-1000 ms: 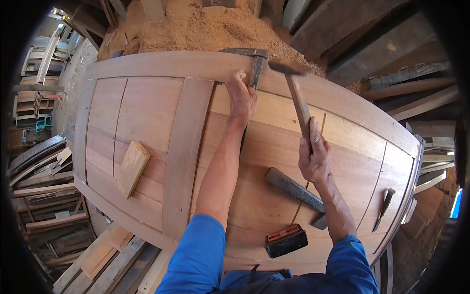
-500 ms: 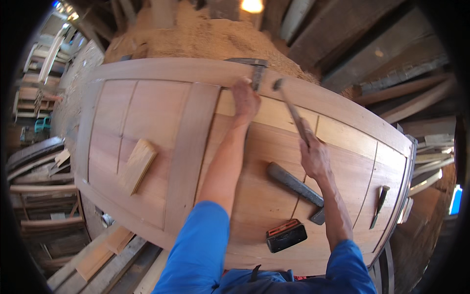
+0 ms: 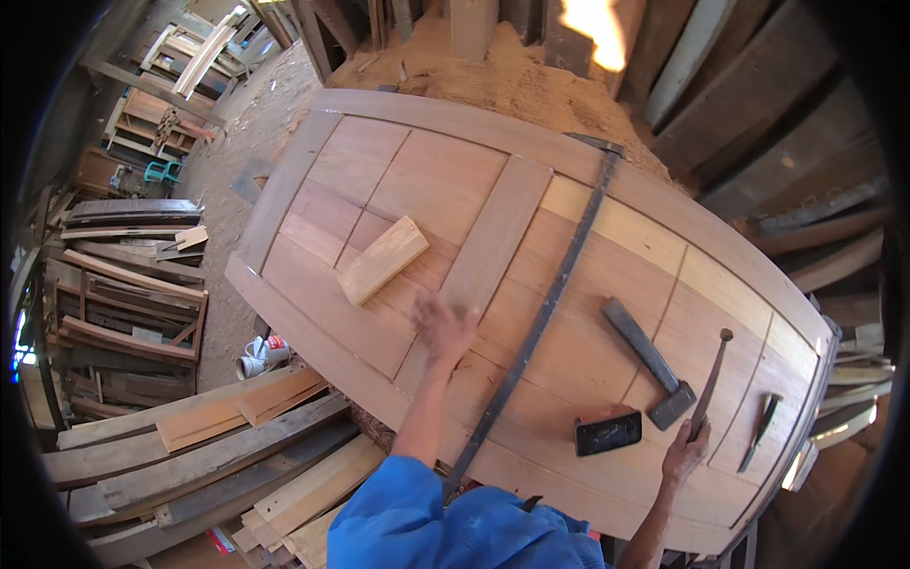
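Note:
My left hand (image 3: 444,327) hovers, slightly blurred, over the broad crosspiece of a wooden panelled door (image 3: 502,237), its fingers spread with nothing in them. Close beyond it lies a pale wood block (image 3: 386,260). At the right, my right hand (image 3: 684,451) is wrapped round a slim, long tool with a small rounded head (image 3: 718,370), pointing away from me. A long dark bar clamp (image 3: 553,299) spans the door between my hands. Left of the right hand, a heavy hammer (image 3: 650,363) rests on the door.
A black box-like thing (image 3: 608,433) lies near the hammer, and a chisel-like tool (image 3: 758,433) near the door's right end. Planks (image 3: 218,455) are stacked at the lower left beside a white container (image 3: 263,355). Sawdust (image 3: 474,85) is heaped beyond the door; timbers lean at the far right.
My left hand has left the clamp's far end and come back toward the wood block. My right hand has drawn back nearer and rightward with the slim tool. The view has turned left.

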Demonstrator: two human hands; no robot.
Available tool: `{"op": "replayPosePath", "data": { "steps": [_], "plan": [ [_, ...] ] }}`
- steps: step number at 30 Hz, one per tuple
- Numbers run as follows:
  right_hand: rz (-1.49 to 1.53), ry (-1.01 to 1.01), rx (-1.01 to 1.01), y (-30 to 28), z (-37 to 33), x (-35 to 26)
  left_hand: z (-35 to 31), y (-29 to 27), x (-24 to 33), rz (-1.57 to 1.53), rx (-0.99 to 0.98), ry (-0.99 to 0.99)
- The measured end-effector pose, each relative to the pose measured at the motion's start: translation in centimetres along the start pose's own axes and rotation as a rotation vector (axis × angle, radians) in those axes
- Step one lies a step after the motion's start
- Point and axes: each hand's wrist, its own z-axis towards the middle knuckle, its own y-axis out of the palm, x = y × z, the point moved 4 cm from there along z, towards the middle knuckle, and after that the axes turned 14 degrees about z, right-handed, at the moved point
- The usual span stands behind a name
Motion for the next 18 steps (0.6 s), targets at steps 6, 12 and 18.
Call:
{"op": "replayPosePath", "data": {
  "steps": [6,12,18],
  "plan": [
    [0.031,0.155,-0.008,-3.3,-5.7,5.1,-6.8,-0.8,-3.5,0.144,-0.074,0.183],
    [0.028,0.191,0.085,-4.1,-13.2,10.2,-6.7,-0.9,-3.3,0.151,-0.028,0.157],
    [0.007,0.284,0.129,-4.5,-18.4,15.5,-5.9,0.4,-0.8,0.228,-0.030,0.205]
  ]
}}
